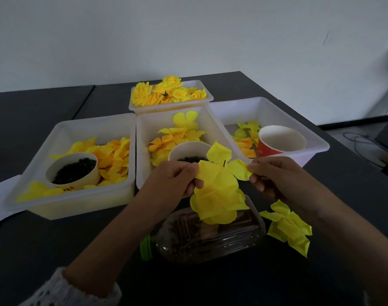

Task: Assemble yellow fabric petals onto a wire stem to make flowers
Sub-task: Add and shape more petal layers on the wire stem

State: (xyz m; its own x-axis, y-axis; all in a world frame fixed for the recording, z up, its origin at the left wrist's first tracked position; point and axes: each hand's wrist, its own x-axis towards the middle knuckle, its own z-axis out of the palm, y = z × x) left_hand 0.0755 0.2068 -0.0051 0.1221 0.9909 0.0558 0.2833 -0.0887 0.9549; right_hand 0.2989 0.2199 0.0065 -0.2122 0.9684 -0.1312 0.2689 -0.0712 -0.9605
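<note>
A half-built yellow fabric flower [219, 195] hangs in the air over the table between both hands. My left hand [177, 177] pinches the left edge of its top petal layer [213, 166]. My right hand [277, 175] pinches the right lobe of that same layer. A short dark stem tip [224, 163] pokes up through the layer's middle. The rest of the stem is hidden by the petals below. Loose yellow petals [288, 228] lie on the table at the right.
Three white trays of petals stand ahead, left [18, 188], middle [142, 140] and right [316, 140]; the left and middle hold cups of dark bits [73, 168], the right a red paper cup [279, 142]. A far tray [208, 98] holds finished flowers. A clear bottle [206, 237] lies below.
</note>
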